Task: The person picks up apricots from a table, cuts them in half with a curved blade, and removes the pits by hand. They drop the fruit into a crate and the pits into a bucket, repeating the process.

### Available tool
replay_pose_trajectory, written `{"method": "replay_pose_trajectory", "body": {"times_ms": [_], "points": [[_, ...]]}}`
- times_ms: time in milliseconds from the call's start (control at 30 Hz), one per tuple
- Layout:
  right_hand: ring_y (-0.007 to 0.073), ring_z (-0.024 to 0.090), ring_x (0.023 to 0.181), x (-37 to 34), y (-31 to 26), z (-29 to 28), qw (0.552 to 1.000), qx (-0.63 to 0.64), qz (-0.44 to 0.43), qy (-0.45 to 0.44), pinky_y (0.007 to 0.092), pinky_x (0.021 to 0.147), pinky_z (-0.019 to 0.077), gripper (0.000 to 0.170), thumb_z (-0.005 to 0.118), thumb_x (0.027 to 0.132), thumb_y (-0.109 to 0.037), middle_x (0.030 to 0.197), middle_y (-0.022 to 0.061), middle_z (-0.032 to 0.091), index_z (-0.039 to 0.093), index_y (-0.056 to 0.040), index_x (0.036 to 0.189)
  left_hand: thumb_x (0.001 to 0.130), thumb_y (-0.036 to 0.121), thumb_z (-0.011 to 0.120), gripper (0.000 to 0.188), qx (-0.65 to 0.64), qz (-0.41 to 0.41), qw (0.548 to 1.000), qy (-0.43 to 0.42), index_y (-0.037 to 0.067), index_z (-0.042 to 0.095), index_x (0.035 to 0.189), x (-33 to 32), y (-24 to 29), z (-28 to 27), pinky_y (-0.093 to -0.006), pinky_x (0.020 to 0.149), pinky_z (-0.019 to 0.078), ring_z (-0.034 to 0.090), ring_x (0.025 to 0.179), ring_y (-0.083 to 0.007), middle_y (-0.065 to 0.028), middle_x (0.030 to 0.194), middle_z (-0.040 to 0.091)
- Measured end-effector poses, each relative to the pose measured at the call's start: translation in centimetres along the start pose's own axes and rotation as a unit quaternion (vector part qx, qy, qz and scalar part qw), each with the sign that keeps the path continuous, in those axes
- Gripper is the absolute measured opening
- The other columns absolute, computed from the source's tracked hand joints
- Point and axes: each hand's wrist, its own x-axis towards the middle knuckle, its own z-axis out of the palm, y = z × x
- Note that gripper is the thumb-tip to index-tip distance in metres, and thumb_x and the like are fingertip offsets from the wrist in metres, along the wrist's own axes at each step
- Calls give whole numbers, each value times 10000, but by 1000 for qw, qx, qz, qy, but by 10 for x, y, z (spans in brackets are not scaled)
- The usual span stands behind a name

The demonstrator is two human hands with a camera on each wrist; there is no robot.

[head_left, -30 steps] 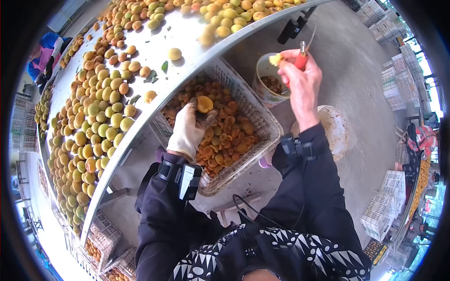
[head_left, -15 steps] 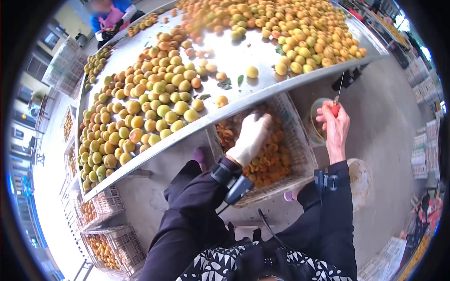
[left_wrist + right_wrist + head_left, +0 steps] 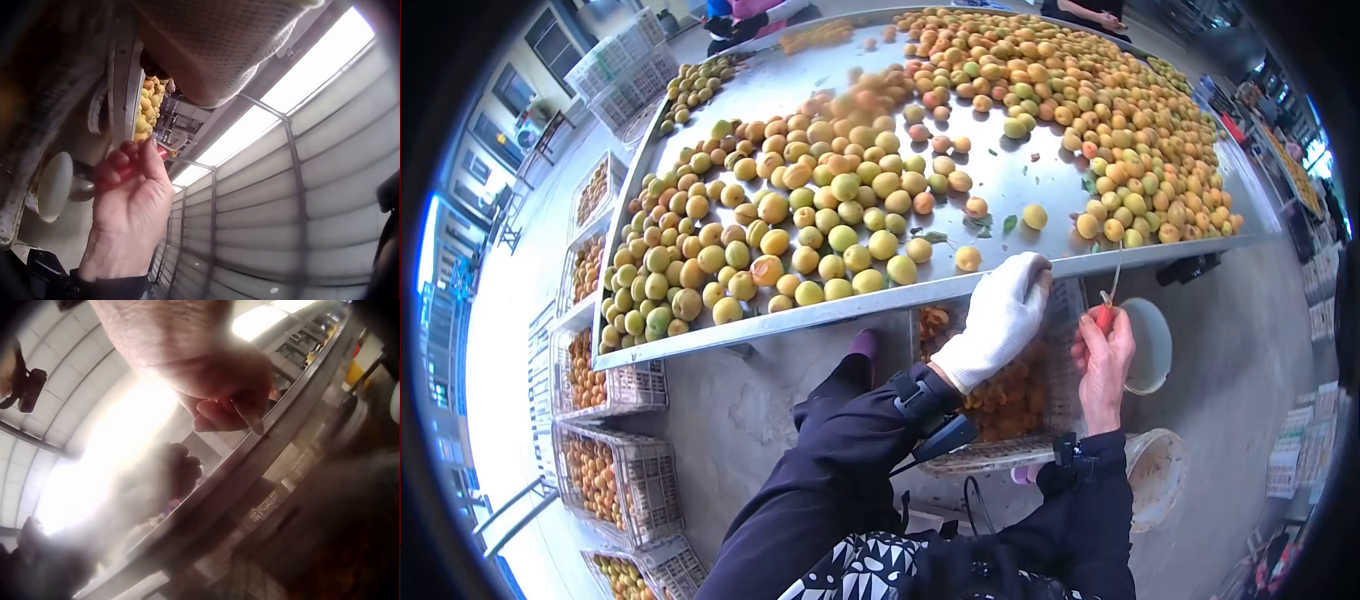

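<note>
My left hand point(image 3: 1005, 320), in a white knit glove, is over the front rim of the metal table point(image 3: 840, 308), its fingers towards the table top with no fruit visible in them. Closest to it lie two lone apricots, a yellow one point(image 3: 1034, 217) and an orange one point(image 3: 968, 259). My bare right hand point(image 3: 1106, 365) grips the red handle of a knife point(image 3: 1106, 318), its thin blade pointing up past the rim. Below the left hand, a plastic crate point(image 3: 990, 458) holds apricot halves point(image 3: 1010, 405), partly hidden by the glove and table.
Whole apricots point(image 3: 840, 190) cover much of the table. A white bucket point(image 3: 1148, 345) stands right of the crate, and a stained pail point(image 3: 1157, 470) is nearer. Filled crates point(image 3: 615, 480) line the left side. Other people point(image 3: 750, 22) are at the table's far side.
My left hand has left the crate and risen to the table rim; the apricot half it held is gone. The yellow piece has left the right hand, which keeps the knife. The head view has swung left.
</note>
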Motion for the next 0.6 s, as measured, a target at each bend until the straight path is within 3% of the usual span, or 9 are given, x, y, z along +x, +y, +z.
{"method": "replay_pose_trajectory", "body": {"times_ms": [133, 333, 600], "points": [[50, 476, 494, -1, 2, 2, 999, 47, 13, -4, 172, 411, 317, 119, 632, 901, -103, 726, -8, 544, 525, -92, 952, 925, 98, 595, 110, 0, -33, 999, -3, 18, 619, 997, 7, 3, -11, -356, 677, 502, 643, 733, -309, -157, 817, 638], [51, 463, 504, -1, 6, 0, 997, 75, 23, -10, 176, 417, 322, 90, 609, 920, -123, 725, -7, 540, 527, -92, 940, 896, 83, 606, 89, 32, 7, 998, 48, 28, 621, 965, 15, -1, -18, -386, 664, 492, 623, 738, -339, -159, 811, 626], [54, 473, 522, -4, 8, 6, 997, 70, 37, 0, 169, 427, 337, 88, 607, 925, -144, 725, -3, 547, 538, -97, 952, 890, 112, 615, 115, 25, -22, 999, 20, 38, 605, 977, 9, -4, -11, -411, 696, 509, 639, 809, -365, -168, 877, 639]]}}
